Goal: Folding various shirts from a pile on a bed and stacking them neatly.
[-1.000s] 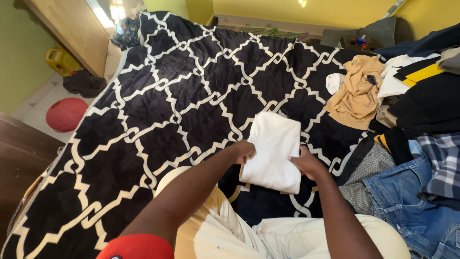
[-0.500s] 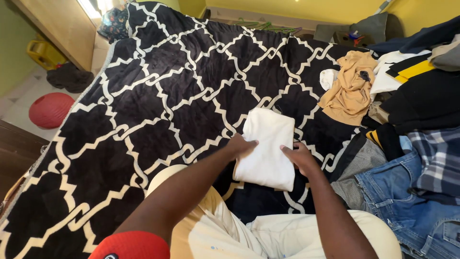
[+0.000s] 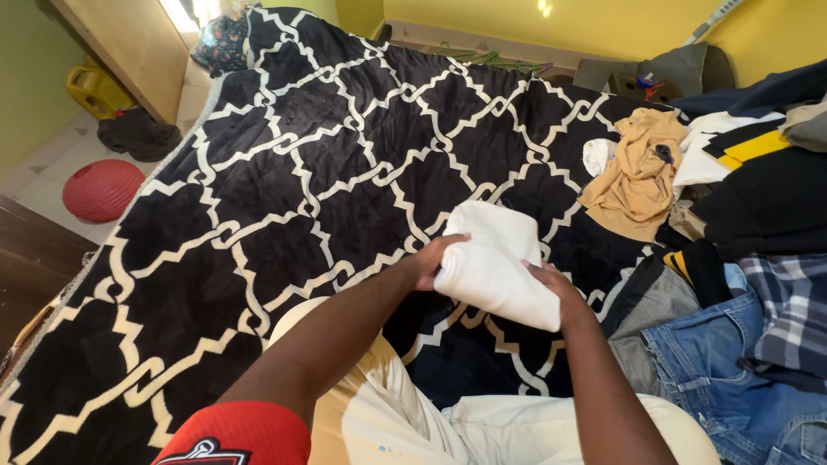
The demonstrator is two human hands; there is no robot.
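- Head view: the left hand (image 3: pixel 433 258) closes its fingers over the near-left edge of a folded white cloth (image 3: pixel 497 261), thumb on top, holding it firmly.
- The right hand (image 3: pixel 558 288) grips the cloth's near-right end from below; its fingers are mostly hidden under the fabric, so only the clasp around that edge shows.
- The folded white cloth sits between both hands, raised slightly above the blanket, just beyond the person's cream trousers (image 3: pixel 405 422) and a little right of the scene's middle.
- Its far edge is rounded and free; the long left side is clear of everything else.
- Open room: to the left and far side of the cloth the black blanket with cream lattice pattern (image 3: pixel 284 198) lies bare, a wide stretch running to the far wall.
- To the right the room is tight: a tan garment (image 3: pixel 637 172) lies crumpled near the cloth, and beyond it a heap with a black and yellow garment (image 3: pixel 767 185), a plaid shirt (image 3: pixel 792 310) and blue jeans (image 3: pixel 724 370) reaches the right edge.
- The blanket's left edge drops to a pale tiled floor (image 3: pixel 39 176), where a red round lantern-like ball (image 3: pixel 102 189) and a yellow plastic thing (image 3: pixel 93 89) sit.
- A wooden panel (image 3: pixel 129 47) stands far left; yellow walls (image 3: pixel 551 21) close the far side.
- A red sleeve (image 3: pixel 237 435) shows at the near edge.
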